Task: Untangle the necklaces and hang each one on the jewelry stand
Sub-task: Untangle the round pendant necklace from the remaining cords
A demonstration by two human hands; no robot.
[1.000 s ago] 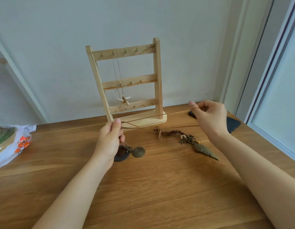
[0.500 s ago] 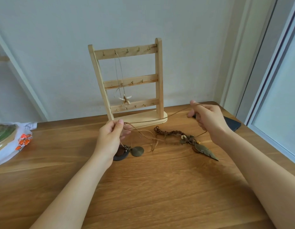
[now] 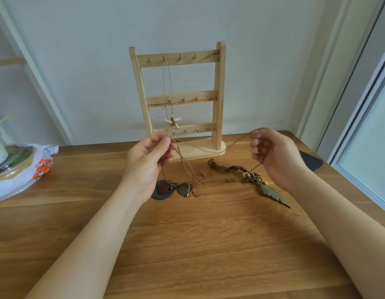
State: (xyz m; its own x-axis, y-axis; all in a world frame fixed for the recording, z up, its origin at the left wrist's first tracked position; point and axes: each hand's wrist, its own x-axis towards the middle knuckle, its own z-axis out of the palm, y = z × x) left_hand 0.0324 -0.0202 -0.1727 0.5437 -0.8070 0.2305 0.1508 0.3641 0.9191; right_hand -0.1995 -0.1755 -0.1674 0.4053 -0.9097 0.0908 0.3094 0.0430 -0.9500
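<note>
A wooden jewelry stand [image 3: 219,93] with three hooked bars stands at the back of the table. A starfish necklace [image 3: 172,121] hangs from its top bar. My left hand [image 3: 147,160] pinches a thin brown cord above a disc pendant [image 3: 164,188] that lies on the table. The slack cord [image 3: 194,184] loops down beside the discs. My right hand [image 3: 273,156] holds the same cord's far side, curled round it. A braided necklace with a metal leaf pendant [image 3: 274,194] lies under my right wrist.
A white plastic bag with orange print [image 3: 41,167] and a round lidded container [image 3: 12,156] sit at the left edge. A dark phone [image 3: 311,161] lies at the right, near a window frame. The wall stands close behind the stand.
Both hands have come closer together, so the cord that was stretched taut between them now hangs slack and loops on the table. The pendants have stayed in place.
</note>
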